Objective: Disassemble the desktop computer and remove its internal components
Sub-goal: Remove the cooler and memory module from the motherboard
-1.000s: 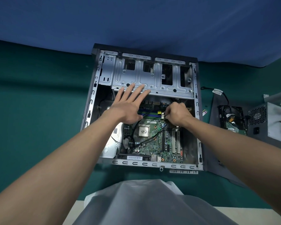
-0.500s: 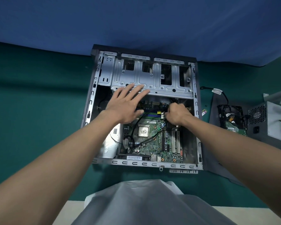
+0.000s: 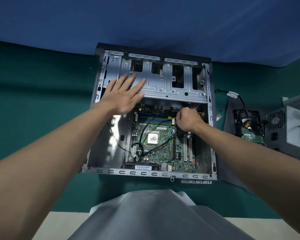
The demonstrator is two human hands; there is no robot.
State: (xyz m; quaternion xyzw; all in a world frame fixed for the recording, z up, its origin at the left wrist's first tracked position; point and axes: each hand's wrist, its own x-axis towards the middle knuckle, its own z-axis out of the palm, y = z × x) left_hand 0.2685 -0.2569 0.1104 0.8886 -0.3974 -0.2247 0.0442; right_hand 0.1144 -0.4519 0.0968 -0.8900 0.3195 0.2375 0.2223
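Two hands show on my feed, both reaching into the open computer case (image 3: 210, 118), which lies flat on the green mat (image 3: 42, 101). The left hand (image 3: 123, 97) is released, fingers straight and fanned, its fingertips over the left end of the silver drive cage (image 3: 163, 85) (whether they touch the metal I cannot tell). The right hand (image 3: 187, 120) is clenched into a fist at the far right corner of the motherboard (image 3: 156, 153), knuckles turned toward the left hand. What it grips, if anything, is hidden under the fingers. Between the two hands lie the memory sticks (image 3: 152, 118). Back toward the wrists from those sits the bare processor (image 3: 152, 138), with a black cable (image 3: 143, 130) curving past it. Well to the right of the right forearm, outside the case, lie a hard drive (image 3: 249, 134) and a grey power supply (image 3: 291, 130).
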